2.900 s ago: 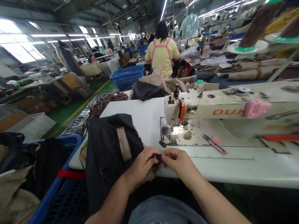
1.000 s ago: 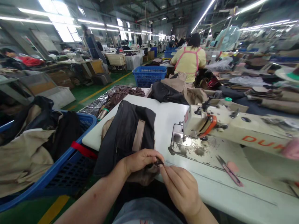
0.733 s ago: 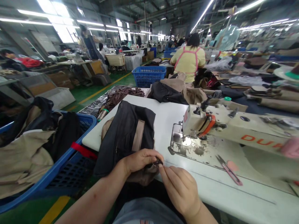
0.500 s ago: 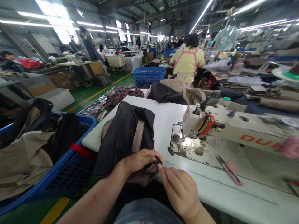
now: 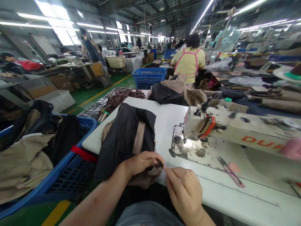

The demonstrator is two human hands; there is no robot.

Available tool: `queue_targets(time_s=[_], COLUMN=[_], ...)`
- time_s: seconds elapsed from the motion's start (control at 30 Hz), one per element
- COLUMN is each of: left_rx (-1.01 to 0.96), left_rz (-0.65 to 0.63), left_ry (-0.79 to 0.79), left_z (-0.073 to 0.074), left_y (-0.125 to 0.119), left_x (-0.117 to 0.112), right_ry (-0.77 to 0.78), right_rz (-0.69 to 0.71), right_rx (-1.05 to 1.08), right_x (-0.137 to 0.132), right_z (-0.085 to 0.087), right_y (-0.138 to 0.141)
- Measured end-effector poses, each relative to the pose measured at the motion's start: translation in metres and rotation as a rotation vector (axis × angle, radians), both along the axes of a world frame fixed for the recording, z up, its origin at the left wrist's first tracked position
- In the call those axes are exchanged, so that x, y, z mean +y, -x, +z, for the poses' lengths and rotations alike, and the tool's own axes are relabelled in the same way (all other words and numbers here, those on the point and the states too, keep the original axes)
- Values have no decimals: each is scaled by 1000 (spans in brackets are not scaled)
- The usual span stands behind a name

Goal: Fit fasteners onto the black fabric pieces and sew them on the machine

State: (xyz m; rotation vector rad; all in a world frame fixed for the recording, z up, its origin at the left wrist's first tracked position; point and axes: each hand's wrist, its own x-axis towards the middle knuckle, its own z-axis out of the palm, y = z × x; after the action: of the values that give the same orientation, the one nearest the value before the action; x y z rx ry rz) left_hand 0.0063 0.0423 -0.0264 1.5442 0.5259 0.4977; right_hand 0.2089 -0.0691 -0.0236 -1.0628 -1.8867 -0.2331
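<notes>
At the tabletop (image 5: 168, 117), the left hand (image 5: 141, 162) pinches a dark piece (image 5: 159, 164); the right hand (image 5: 185, 185), fingers pressed together, could tug it loose.

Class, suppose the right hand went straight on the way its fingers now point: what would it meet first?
Probably the small dark piece pinched in the left hand, just beyond the right hand's fingertips; whether they already touch is hard to tell.

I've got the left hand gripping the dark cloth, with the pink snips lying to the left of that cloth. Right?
Not quite: the pink snips lie to the right of the dark cloth, as the head view shows.
</notes>
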Motion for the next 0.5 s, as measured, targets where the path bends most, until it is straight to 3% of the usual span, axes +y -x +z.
queue_targets(time_s=[0.33,0.5], left_rx=[-5,30], left_rz=[-15,22], left_ry=[-12,-69], left_z=[0,7], left_y=[0,-6], left_x=[-1,-6], right_ry=[152,479], right_rz=[-37,-95], right_rx=[215,436], right_x=[-1,-7], right_z=[10,4], right_y=[5,6])
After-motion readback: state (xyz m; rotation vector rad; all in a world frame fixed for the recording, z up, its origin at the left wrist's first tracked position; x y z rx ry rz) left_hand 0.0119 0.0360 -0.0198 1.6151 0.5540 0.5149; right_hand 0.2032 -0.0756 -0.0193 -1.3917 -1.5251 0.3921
